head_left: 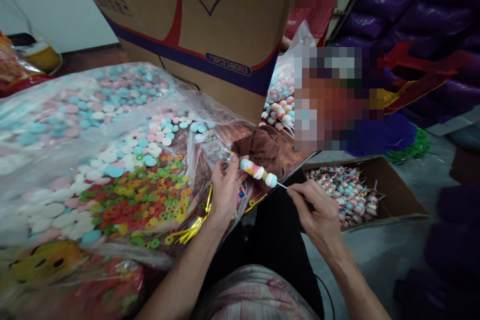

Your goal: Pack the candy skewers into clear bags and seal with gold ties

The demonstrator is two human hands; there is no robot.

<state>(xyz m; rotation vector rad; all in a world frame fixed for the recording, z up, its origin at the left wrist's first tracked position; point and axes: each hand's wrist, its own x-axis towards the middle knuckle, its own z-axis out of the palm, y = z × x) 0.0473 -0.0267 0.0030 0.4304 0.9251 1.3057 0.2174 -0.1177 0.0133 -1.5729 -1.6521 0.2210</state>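
Observation:
A marshmallow candy stick (258, 172) lies slantwise between my hands, its pastel marshmallows and gummy rings threaded in a row. My right hand (317, 210) pinches the bare white end of the stick. My left hand (225, 191) is closed close to the far end of the candy; what lies between its fingers is too small to make out. Just beyond the left fingertips are clear plastic wrappers (215, 147). To the left, gummy rings (150, 197) in green, yellow and red lie beside pink, white and blue marshmallows (71, 200) on clear plastic. Gold twist ties (193, 225) sit near my left wrist.
A large cardboard box (225, 25) stands behind the table. A brown cloth (262, 147) lies by the table edge. On the floor at right, an open carton (397, 185) holds many wrapped candy sticks. Another person (311, 10) is at the back.

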